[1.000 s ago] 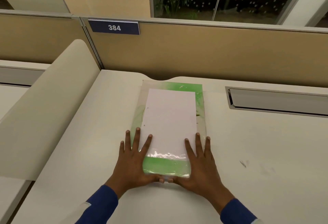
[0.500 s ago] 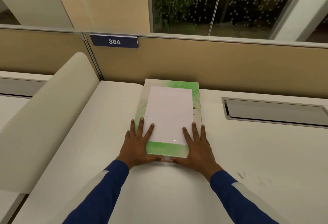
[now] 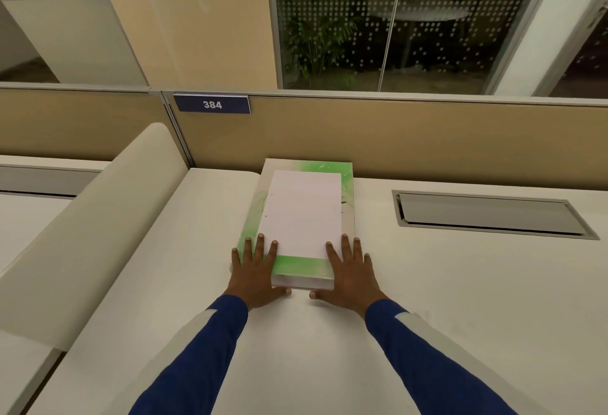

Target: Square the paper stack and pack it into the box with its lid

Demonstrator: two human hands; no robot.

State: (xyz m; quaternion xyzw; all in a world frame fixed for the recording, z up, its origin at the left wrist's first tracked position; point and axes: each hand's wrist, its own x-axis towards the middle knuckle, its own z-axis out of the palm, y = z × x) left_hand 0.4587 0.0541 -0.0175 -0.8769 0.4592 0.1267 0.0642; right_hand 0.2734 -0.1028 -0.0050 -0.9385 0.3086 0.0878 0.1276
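Note:
A flat green-and-white box (image 3: 301,266) lies lengthwise on the white desk (image 3: 427,299), its far end against the tan partition. A white paper stack (image 3: 301,214) rests on top of it, edges even, with a green margin showing around it. My left hand (image 3: 255,269) lies flat on the box's near left corner, fingers spread, thumb against the near face. My right hand (image 3: 350,271) mirrors it on the near right corner. Both arms are stretched out. I cannot tell the lid from the box.
The tan partition (image 3: 411,141) with a blue "384" sign (image 3: 212,104) blocks the far side. A curved cream divider (image 3: 92,227) rises on the left. A grey cable hatch (image 3: 490,214) is set into the desk on the right.
Both hands have slid the box with the paper away from me until it reached the partition. My arms have stretched out, and the view has tilted upward.

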